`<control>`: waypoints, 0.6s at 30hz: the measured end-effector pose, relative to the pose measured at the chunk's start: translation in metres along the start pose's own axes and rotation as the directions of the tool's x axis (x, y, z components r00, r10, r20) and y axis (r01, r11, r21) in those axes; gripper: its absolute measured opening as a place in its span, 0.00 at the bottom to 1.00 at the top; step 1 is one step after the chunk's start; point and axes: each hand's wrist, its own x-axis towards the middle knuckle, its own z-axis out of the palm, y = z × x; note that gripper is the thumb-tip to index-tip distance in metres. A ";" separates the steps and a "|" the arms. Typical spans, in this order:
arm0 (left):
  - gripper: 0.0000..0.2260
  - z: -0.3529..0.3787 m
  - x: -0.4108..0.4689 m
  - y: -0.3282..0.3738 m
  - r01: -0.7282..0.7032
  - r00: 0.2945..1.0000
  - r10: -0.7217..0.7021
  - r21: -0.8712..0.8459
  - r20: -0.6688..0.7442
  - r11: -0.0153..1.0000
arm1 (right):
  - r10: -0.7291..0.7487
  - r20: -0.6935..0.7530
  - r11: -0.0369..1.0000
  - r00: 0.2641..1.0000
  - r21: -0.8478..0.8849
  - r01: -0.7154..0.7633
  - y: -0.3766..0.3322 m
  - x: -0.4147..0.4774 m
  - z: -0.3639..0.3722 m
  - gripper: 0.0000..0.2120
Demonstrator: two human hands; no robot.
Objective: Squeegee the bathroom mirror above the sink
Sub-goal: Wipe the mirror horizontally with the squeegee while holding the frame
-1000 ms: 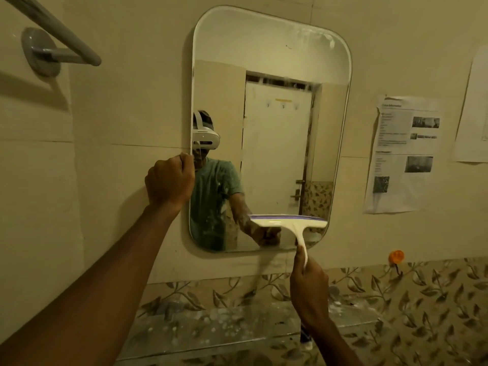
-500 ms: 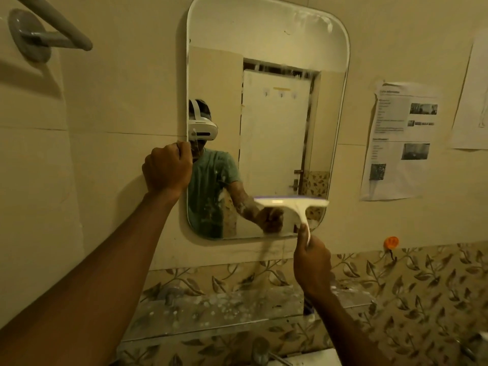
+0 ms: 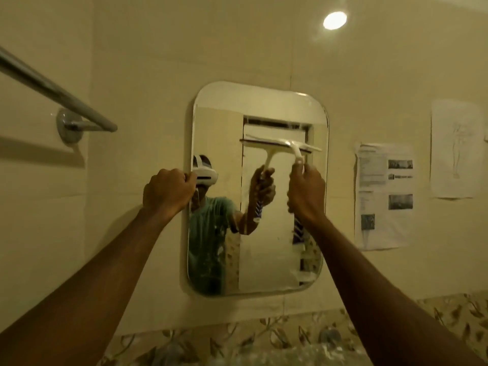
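Wall stuff first: towel bar (image 3: 56, 93) sticks out at upper left, two printed sheets (image 3: 384, 196) are taped up right of the mirror (image 3: 266, 260), a round light (image 3: 334, 20) glows up top, and leaf-pattern tile (image 3: 264, 336) runs along the bottom. Nothing sits in front of the glass except the arms themselves. The left hand (image 3: 169, 191) is curled around the mirror's left edge, gripping it. The right hand (image 3: 306, 194) is closed around the handle of the white squeegee (image 3: 284, 145), whose blade sits across the upper right glass, just above that fist (slightly tilted, right end lower).
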 end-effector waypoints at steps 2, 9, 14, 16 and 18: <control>0.22 -0.006 0.016 0.009 0.077 0.995 -0.083 -0.116 -0.053 0.990 | -0.063 -0.010 0.998 0.998 -0.001 0.063 -0.025 0.029 0.011 0.18; 0.22 -0.025 0.067 0.039 0.111 0.971 -0.185 -0.404 -0.148 0.908 | -0.205 0.011 0.974 0.979 -0.093 0.205 -0.077 0.087 0.051 0.21; 0.21 -0.018 0.077 0.038 0.188 0.962 -0.257 -0.462 -0.089 0.866 | -0.154 0.066 0.979 0.986 -0.125 0.161 -0.067 0.077 0.067 0.21; 0.21 -0.013 0.078 0.038 0.177 0.962 -0.251 -0.452 -0.110 0.874 | -0.162 0.102 0.981 0.982 -0.095 0.172 -0.050 0.055 0.066 0.18; 0.20 -0.010 0.078 0.036 0.146 0.964 -0.226 -0.436 -0.137 0.888 | -0.162 0.122 0.985 0.979 -0.037 0.167 -0.027 0.023 0.061 0.16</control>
